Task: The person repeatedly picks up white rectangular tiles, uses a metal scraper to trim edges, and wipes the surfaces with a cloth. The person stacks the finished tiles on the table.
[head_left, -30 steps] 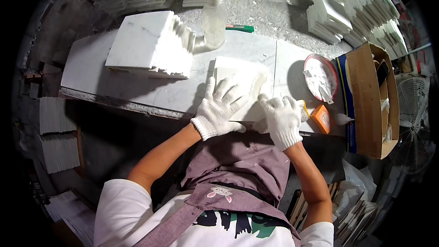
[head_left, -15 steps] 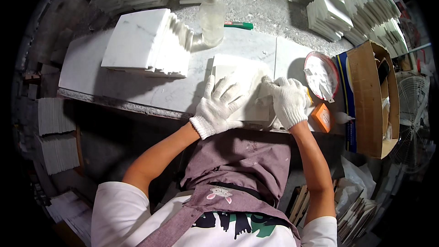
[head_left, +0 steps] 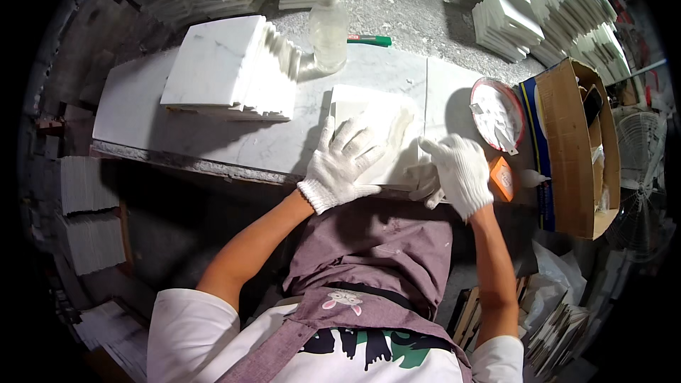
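Marble bench (head_left: 213, 142), left hand (head_left: 345, 159) flat on white tile (head_left: 369, 110), right hand (head_left: 457, 174) gripping edge

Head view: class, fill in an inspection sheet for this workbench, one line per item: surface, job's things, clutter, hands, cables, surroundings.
Surface: pale marble bench top, veined.
Job's things: white square tile lying flat at the bench's near edge.
Clutter: stack of white tiles; clear plastic bottle; green pen-like tool; round dish of white paste; small orange block; open cardboard box.
Hands: gloved left hand flat on the tile; gloved right hand at its right edge.
Cables: nothing seen.
Surroundings: more tile stacks behind; fan at right.
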Demonstrator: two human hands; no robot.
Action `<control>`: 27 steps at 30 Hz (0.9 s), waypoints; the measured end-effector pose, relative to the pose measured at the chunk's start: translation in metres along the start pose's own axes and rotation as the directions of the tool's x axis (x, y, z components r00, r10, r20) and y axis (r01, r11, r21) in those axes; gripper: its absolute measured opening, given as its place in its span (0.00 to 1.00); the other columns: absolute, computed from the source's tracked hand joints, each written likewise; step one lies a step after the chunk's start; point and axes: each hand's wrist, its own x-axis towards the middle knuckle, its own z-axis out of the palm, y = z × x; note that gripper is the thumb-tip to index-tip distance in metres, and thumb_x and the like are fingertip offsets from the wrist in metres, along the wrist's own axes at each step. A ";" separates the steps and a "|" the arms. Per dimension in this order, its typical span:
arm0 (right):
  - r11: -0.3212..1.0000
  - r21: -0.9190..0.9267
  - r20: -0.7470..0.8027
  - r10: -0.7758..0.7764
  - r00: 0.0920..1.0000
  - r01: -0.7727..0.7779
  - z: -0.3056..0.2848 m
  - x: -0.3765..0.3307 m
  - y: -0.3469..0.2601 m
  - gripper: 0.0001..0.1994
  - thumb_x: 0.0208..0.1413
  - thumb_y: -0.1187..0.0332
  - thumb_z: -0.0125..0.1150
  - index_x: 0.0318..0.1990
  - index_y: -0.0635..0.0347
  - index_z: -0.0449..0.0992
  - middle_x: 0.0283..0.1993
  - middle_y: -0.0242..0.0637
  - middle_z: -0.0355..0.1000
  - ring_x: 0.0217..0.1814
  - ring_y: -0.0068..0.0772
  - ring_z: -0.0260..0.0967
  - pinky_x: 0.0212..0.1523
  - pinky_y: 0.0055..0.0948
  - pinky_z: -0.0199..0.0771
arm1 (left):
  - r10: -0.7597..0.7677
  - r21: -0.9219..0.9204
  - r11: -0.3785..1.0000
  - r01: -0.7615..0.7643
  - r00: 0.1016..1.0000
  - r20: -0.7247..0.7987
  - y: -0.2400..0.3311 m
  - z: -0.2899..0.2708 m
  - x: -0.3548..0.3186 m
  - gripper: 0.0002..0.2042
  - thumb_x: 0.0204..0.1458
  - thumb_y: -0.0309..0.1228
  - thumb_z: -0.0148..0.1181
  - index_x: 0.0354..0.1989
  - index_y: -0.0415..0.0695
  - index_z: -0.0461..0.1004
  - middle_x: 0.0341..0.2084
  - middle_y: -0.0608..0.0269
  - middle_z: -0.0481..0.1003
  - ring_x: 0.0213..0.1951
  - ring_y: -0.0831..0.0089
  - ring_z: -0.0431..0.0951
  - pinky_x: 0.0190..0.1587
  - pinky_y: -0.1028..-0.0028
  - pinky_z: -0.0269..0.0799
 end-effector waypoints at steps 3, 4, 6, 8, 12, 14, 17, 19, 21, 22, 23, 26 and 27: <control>0.999 -0.002 -0.071 -0.043 0.997 0.043 0.001 -0.036 -0.013 0.16 0.51 0.67 0.55 0.47 0.44 0.78 0.34 0.33 0.73 0.38 0.41 0.70 0.43 0.42 0.65 | 0.003 -0.027 1.000 -0.003 1.000 -0.017 -0.001 0.001 0.000 0.37 0.36 0.62 0.64 0.58 0.62 0.70 0.61 0.64 0.61 0.67 0.56 0.51 0.69 0.42 0.38; 0.994 -0.082 -0.084 -0.082 0.993 0.075 0.001 -0.044 -0.024 0.17 0.50 0.67 0.55 0.49 0.44 0.77 0.34 0.32 0.73 0.38 0.40 0.70 0.43 0.42 0.64 | 0.001 -0.033 0.999 -0.002 1.000 -0.016 0.000 0.000 -0.001 0.37 0.35 0.62 0.64 0.57 0.61 0.70 0.61 0.64 0.61 0.67 0.56 0.51 0.69 0.42 0.38; 0.988 -0.142 -0.035 -0.060 0.998 0.055 0.024 -0.061 -0.031 0.17 0.51 0.69 0.54 0.50 0.46 0.76 0.35 0.29 0.71 0.39 0.39 0.68 0.49 0.42 0.62 | 0.010 -0.040 0.999 -0.011 1.000 -0.016 -0.001 -0.001 0.001 0.37 0.35 0.61 0.65 0.57 0.61 0.71 0.61 0.64 0.62 0.67 0.56 0.51 0.69 0.42 0.38; 0.993 -0.101 -0.103 -0.063 0.993 0.053 0.017 -0.059 -0.030 0.16 0.50 0.69 0.54 0.48 0.48 0.75 0.35 0.29 0.70 0.38 0.38 0.68 0.49 0.43 0.64 | 0.009 -0.032 0.999 -0.009 1.000 0.004 0.001 -0.004 0.002 0.37 0.34 0.61 0.66 0.56 0.60 0.72 0.60 0.64 0.62 0.67 0.56 0.51 0.69 0.42 0.39; 0.965 -0.251 -0.083 -0.103 0.991 0.080 0.028 -0.059 -0.031 0.14 0.48 0.68 0.57 0.43 0.47 0.79 0.35 0.29 0.71 0.41 0.36 0.68 0.45 0.39 0.65 | 0.014 -0.034 0.999 -0.014 1.000 0.001 0.001 -0.004 0.003 0.36 0.33 0.60 0.67 0.54 0.59 0.73 0.60 0.64 0.63 0.67 0.56 0.51 0.69 0.41 0.39; 0.976 -0.181 -0.095 -0.140 0.986 0.121 0.025 -0.065 -0.035 0.13 0.47 0.68 0.56 0.42 0.48 0.79 0.35 0.29 0.71 0.40 0.37 0.68 0.45 0.39 0.65 | 0.013 -0.038 0.999 -0.013 1.000 -0.002 0.001 -0.004 0.003 0.36 0.33 0.60 0.67 0.54 0.59 0.73 0.60 0.64 0.63 0.67 0.56 0.51 0.69 0.42 0.39; 0.993 -0.087 -0.061 -0.084 0.995 0.078 0.007 -0.049 -0.034 0.15 0.47 0.71 0.55 0.45 0.48 0.77 0.36 0.30 0.70 0.40 0.39 0.68 0.45 0.41 0.68 | 0.009 -0.039 0.999 -0.009 1.000 0.008 0.001 -0.005 0.002 0.35 0.34 0.60 0.66 0.54 0.59 0.73 0.60 0.63 0.63 0.67 0.56 0.51 0.69 0.42 0.39; 0.988 -0.134 -0.058 -0.081 0.995 0.073 0.017 -0.051 -0.032 0.15 0.47 0.69 0.56 0.44 0.47 0.78 0.38 0.30 0.71 0.41 0.39 0.68 0.46 0.41 0.67 | 0.009 -0.036 0.999 -0.009 1.000 0.015 0.001 -0.005 0.002 0.35 0.35 0.61 0.66 0.54 0.59 0.73 0.60 0.63 0.63 0.67 0.56 0.51 0.69 0.41 0.38; 0.986 -0.153 -0.078 -0.077 0.994 0.065 0.028 -0.058 -0.031 0.13 0.49 0.67 0.55 0.43 0.43 0.79 0.39 0.28 0.72 0.42 0.38 0.68 0.48 0.42 0.65 | 0.014 -0.030 0.999 -0.014 1.000 0.017 0.001 -0.005 0.004 0.35 0.35 0.61 0.65 0.54 0.59 0.73 0.60 0.63 0.62 0.68 0.56 0.51 0.69 0.41 0.38; 0.989 -0.135 -0.054 -0.072 0.996 0.064 0.024 -0.057 -0.032 0.13 0.49 0.66 0.55 0.43 0.42 0.79 0.38 0.28 0.73 0.42 0.38 0.68 0.48 0.41 0.65 | 0.012 -0.027 1.000 -0.012 1.000 0.014 0.001 -0.005 0.003 0.35 0.35 0.61 0.65 0.54 0.59 0.73 0.60 0.64 0.62 0.68 0.56 0.51 0.69 0.41 0.38; 0.991 -0.117 -0.030 -0.066 0.997 0.062 0.017 -0.055 -0.035 0.13 0.49 0.66 0.55 0.43 0.41 0.79 0.38 0.27 0.73 0.42 0.38 0.68 0.48 0.41 0.65 | 0.010 -0.025 1.000 -0.009 1.000 0.011 0.001 -0.005 0.002 0.35 0.36 0.62 0.65 0.54 0.59 0.73 0.60 0.64 0.62 0.68 0.56 0.51 0.69 0.42 0.38; 0.998 -0.049 -0.013 -0.034 0.999 0.034 0.011 -0.046 -0.033 0.12 0.50 0.64 0.55 0.42 0.41 0.79 0.39 0.27 0.75 0.44 0.38 0.69 0.47 0.43 0.63 | 0.014 -0.028 1.000 -0.014 1.000 0.009 0.000 -0.004 0.001 0.35 0.36 0.61 0.64 0.55 0.59 0.73 0.61 0.64 0.62 0.68 0.56 0.50 0.69 0.42 0.38; 0.999 -0.042 -0.019 -0.017 1.000 0.016 0.013 -0.045 -0.032 0.12 0.50 0.64 0.55 0.42 0.41 0.79 0.39 0.28 0.75 0.44 0.38 0.70 0.48 0.44 0.62 | 0.018 -0.031 0.999 -0.018 1.000 0.010 0.000 -0.004 0.002 0.35 0.36 0.61 0.64 0.55 0.59 0.73 0.61 0.64 0.62 0.68 0.56 0.50 0.69 0.42 0.38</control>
